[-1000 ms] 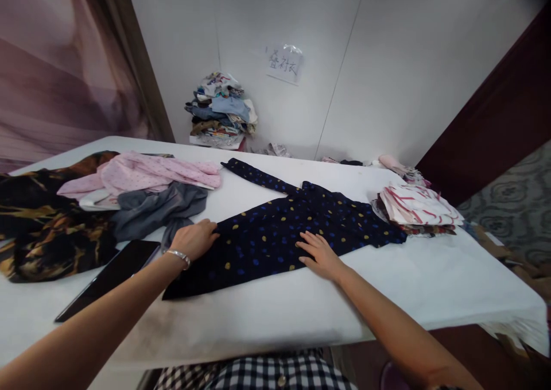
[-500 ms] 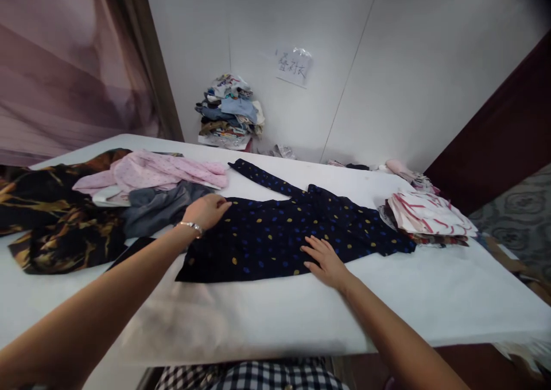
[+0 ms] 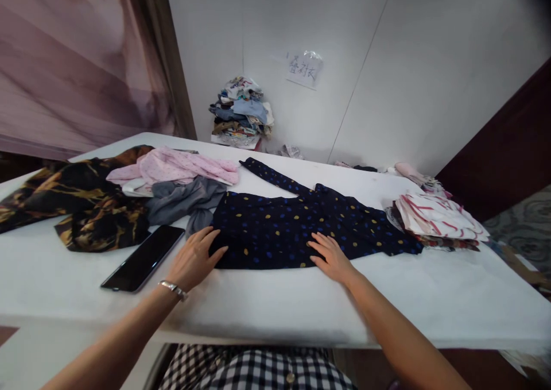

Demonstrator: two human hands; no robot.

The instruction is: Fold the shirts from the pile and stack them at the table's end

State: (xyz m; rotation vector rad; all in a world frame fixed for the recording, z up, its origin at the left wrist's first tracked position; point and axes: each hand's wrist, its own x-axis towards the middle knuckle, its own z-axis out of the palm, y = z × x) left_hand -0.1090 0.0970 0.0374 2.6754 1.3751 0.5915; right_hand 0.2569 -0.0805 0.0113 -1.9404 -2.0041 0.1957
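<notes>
A dark navy shirt with blue and yellow dots [image 3: 297, 223] lies partly folded on the white table [image 3: 275, 304], one sleeve stretched toward the back left. My left hand [image 3: 196, 258] rests flat at the shirt's near left corner, fingers apart, a silver bracelet on the wrist. My right hand [image 3: 331, 256] presses flat on the shirt's near edge, right of centre. Neither hand grips anything.
A black phone [image 3: 144, 257] lies left of my left hand. Grey [image 3: 185, 197], pink [image 3: 176, 166] and black-and-gold [image 3: 86, 200] garments are heaped at the left. A folded stack topped by a red-striped piece [image 3: 439, 217] sits at the right. A clothes pile [image 3: 243, 111] stands against the wall.
The shirt's left side has been folded over, making it narrower. My left hand came down from the far left edge to the near left corner. The phone is uncovered again.
</notes>
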